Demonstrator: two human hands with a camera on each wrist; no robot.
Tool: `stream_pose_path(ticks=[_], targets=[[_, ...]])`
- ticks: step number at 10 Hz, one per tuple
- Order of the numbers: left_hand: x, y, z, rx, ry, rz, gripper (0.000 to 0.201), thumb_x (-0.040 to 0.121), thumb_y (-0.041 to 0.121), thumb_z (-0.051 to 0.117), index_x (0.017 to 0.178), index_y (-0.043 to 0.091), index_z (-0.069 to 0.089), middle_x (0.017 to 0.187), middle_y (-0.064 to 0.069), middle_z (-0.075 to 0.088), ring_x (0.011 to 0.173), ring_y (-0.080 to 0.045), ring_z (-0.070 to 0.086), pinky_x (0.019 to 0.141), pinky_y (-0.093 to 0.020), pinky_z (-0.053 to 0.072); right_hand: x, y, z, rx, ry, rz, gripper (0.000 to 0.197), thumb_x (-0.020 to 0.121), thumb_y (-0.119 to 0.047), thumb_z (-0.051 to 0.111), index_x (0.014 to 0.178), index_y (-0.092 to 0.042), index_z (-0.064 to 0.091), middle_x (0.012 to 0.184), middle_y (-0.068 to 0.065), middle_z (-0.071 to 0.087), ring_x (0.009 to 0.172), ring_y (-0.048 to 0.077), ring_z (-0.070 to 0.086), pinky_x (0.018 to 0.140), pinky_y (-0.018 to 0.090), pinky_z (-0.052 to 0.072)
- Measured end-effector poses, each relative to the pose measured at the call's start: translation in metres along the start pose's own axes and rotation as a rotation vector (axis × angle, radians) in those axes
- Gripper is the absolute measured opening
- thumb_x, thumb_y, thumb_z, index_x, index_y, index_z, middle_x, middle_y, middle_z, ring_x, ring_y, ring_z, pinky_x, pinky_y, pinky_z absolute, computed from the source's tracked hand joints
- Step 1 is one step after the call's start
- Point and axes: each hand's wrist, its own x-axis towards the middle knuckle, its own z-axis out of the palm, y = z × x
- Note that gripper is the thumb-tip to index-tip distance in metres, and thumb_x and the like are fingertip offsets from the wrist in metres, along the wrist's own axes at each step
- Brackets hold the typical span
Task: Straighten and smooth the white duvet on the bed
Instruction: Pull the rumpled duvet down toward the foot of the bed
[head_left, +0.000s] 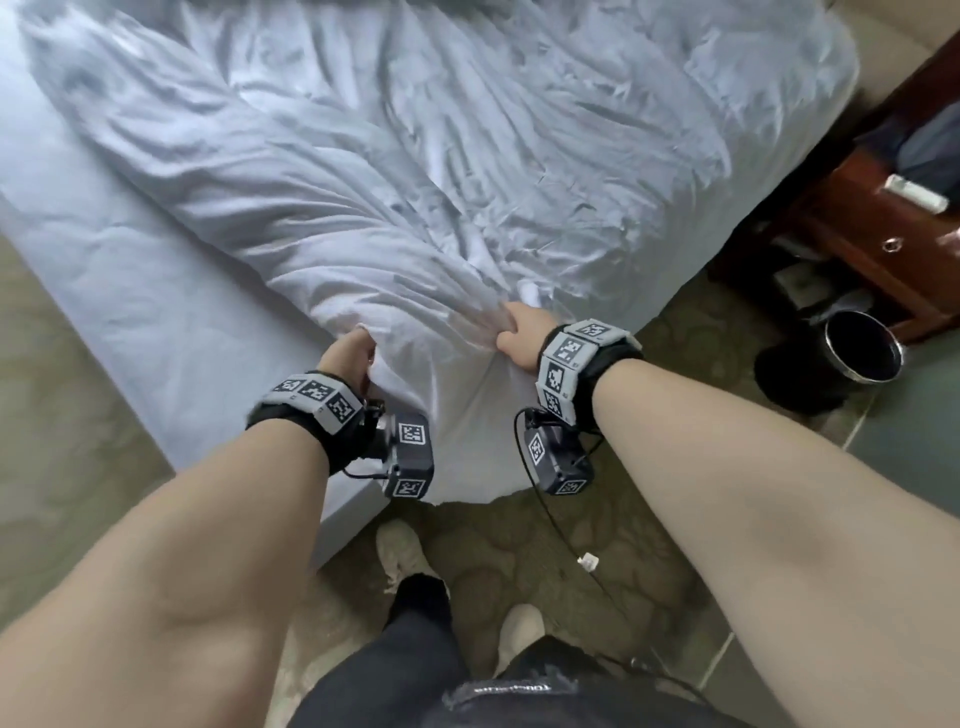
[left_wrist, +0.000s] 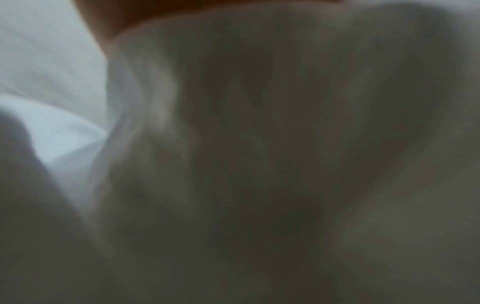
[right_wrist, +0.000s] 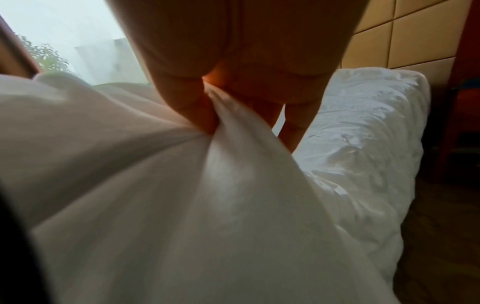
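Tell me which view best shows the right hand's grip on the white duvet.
Right wrist: the right hand pinches a fold of the crumpled white fabric duvet close up. Head view shows it only from behind; left wrist shows blurred fabric alone.

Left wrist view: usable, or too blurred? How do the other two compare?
Left wrist: dim, fully out of focus, only duvet folds. Right wrist: right hand backlit by the window, near cloth soft. Head: evenly lit, slight motion blur, left hand readable.

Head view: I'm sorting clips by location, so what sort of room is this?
Probably a hotel bedroom. A bed carries a rumpled white duvet that both hands grip, a dark wooden cabinet with a small bin stands beside it, and the floor is patterned carpet.
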Motion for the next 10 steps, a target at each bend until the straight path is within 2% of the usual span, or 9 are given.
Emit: stream_pose_path(ticks=[2,3,4,5,6,7,8,9,10], targets=[[-0.071,-0.041,-0.058,-0.163,0.199,0.079,0.034,0.101,0.019,0.032,0.067,0.022,0.038,0.073,0.003,0.041,0.062,-0.009,0.040,0.081,-0.030,0.038,-0.042,-0.023,0.041,0.023,0.166,-0.170,0.047,0.090,-0.032,0.056,0.130,-0.015,0.038,0.130,0.011,0.045,0.115,0.030,0.051,0.091,0.033,0.040],[-0.113,-0.057,-0.082,-0.303,0.249,0.127,0.030,0.098,0.021,0.041,0.068,0.021,0.042,0.081,-0.001,0.049,0.063,-0.011,0.043,0.077,-0.030,0.042,-0.073,-0.042,0.071,-0.007,-0.037,-0.337,0.052,0.086,-0.038,0.062,0.126,-0.014,0.038,0.116,0.007,0.054,0.106,0.028,0.057,0.085,0.031,0.043],[-0.130,-0.068,-0.106,-0.286,0.206,0.126,0.021,0.091,0.013,0.049,0.070,0.015,0.047,0.081,-0.008,0.052,0.064,-0.018,0.048,0.073,-0.031,0.045,-0.099,-0.055,0.113,-0.013,-0.276,-0.358,0.086,0.073,-0.053,0.073,0.139,-0.022,0.026,0.130,0.007,0.042,0.120,0.028,0.049,0.103,0.039,0.042],[-0.142,-0.079,-0.126,-0.364,0.089,0.094,0.016,0.069,0.011,0.056,0.082,0.003,0.054,0.085,-0.018,0.051,0.076,-0.028,0.054,0.077,-0.035,0.047,-0.114,-0.072,0.143,-0.045,-0.171,-0.307,0.103,0.066,-0.063,0.072,0.143,-0.035,0.010,0.133,0.008,0.030,0.122,0.034,0.046,0.105,0.046,0.040],[-0.145,-0.090,-0.141,-0.339,-0.068,0.090,0.016,0.085,0.003,0.037,0.093,0.003,0.050,0.082,-0.015,0.049,0.073,-0.027,0.052,0.059,-0.032,0.056,-0.119,-0.102,0.150,0.050,-0.033,-0.233,0.083,0.081,-0.042,0.067,0.143,-0.021,0.017,0.135,0.012,0.040,0.115,0.034,0.054,0.100,0.040,0.044],[-0.139,-0.105,-0.163,-0.316,-0.188,0.120,0.021,0.092,-0.004,0.034,0.086,0.011,0.048,0.073,-0.006,0.049,0.055,-0.017,0.054,0.044,-0.019,0.052,-0.125,-0.125,0.162,-0.128,-0.015,-0.233,0.034,0.093,-0.021,0.047,0.125,-0.010,0.049,0.126,0.017,0.058,0.113,0.033,0.057,0.091,0.033,0.044],[-0.130,-0.117,-0.185,-0.255,-0.303,0.193,0.016,0.091,0.002,0.052,0.086,0.017,0.051,0.082,0.000,0.060,0.071,-0.009,0.065,0.068,-0.020,0.053,-0.135,-0.123,0.163,-0.092,-0.078,-0.184,0.030,0.097,-0.013,0.042,0.122,-0.008,0.056,0.127,0.018,0.058,0.117,0.032,0.054,0.089,0.029,0.040],[-0.130,-0.135,-0.190,0.102,-0.374,0.118,0.059,0.079,0.007,0.071,0.133,0.014,0.048,0.134,-0.001,0.053,0.129,-0.015,0.046,0.108,-0.028,0.030,-0.152,-0.107,0.148,0.146,-0.018,-0.070,0.037,0.093,0.002,0.038,0.125,0.001,0.057,0.120,0.018,0.058,0.111,0.024,0.053,0.078,0.022,0.032],[-0.142,-0.141,-0.161,0.465,-0.437,0.136,0.089,0.078,0.021,0.077,0.150,0.015,0.025,0.151,0.003,0.034,0.142,-0.016,0.029,0.110,-0.025,0.024,-0.171,-0.103,0.133,0.173,-0.006,0.001,0.040,0.098,-0.001,0.033,0.136,0.004,0.046,0.123,0.017,0.051,0.099,0.012,0.033,0.071,0.022,0.028]])
